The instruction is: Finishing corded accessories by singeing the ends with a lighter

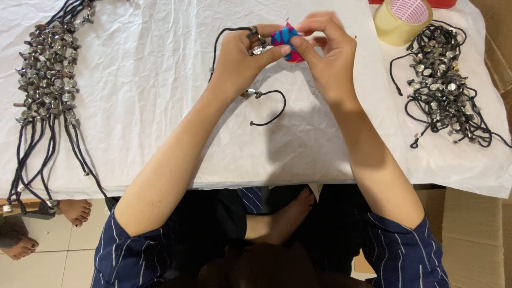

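White crumpled paper [160, 80] is spread over the whole table, and everything else is laid on it. At the far left a long bundle of black cords hung with silver discs [48, 74] is laid out straight, its tails trailing over the near edge; at the far right a looser tangled heap of the same cords [442, 85] is seen, with a roll of tan tape [401, 20] just above it. Both piles are kept well apart from the working spot, so nothing is found in the way there, though the loose tail of the cord in hand could be snagged under a forearm if it is dragged. Near the top centre a single black cord [269, 109] is held, its free end curling down onto the paper below the wrists. The left hand [240, 58] is closed around that cord and its silver discs, thumb pressed toward the small pink and blue piece [285, 40]. The right hand [328, 50] is met with it, fingertips pinched together on the same piece. The work would be judged best done with the piece kept pinched close to the cord, the discs held clear of it, and the slack left lying flat. Bare feet are seen under the table edge at the lower left.
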